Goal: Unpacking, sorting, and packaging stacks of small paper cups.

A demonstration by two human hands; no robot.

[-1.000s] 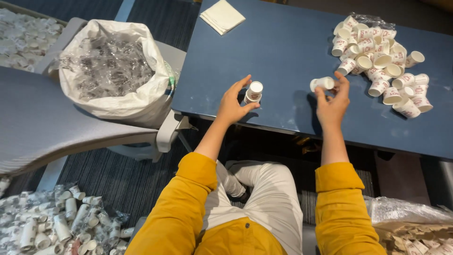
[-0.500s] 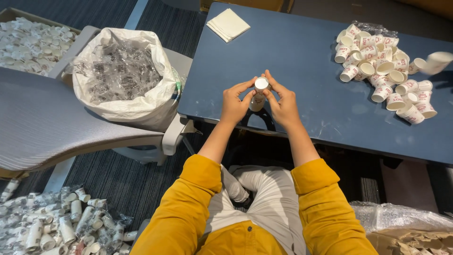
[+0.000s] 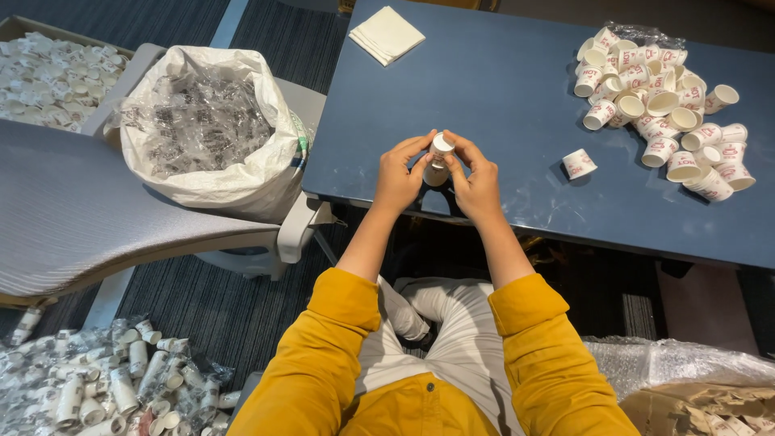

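Both of your hands close on one small white paper cup stack (image 3: 438,157), held up over the near edge of the dark blue table (image 3: 500,105). Your left hand (image 3: 398,173) wraps the lower part with curled fingers, thumb along the side; your right hand (image 3: 476,178) pinches the top rim between thumb and forefinger. Whether it is a single cup or several nested ones is hard to tell, since your fingers cover most of it. You hold it close in and centred, probably so that both thumbs can work on the rim at once.

A loose heap of small white paper cups with red print (image 3: 658,101) lies well apart at the far right of the table, within your right arm's reach, and one lone cup of the same kind (image 3: 579,163) lies tipped over between that heap and your hands. A folded pale napkin (image 3: 386,35) sits at the far edge. To your left, a white sack full of clear plastic wrappers (image 3: 202,125) stands open on a grey chair (image 3: 97,210). More rolled cup sleeves in a pile (image 3: 97,379) lie on the floor by your left side.
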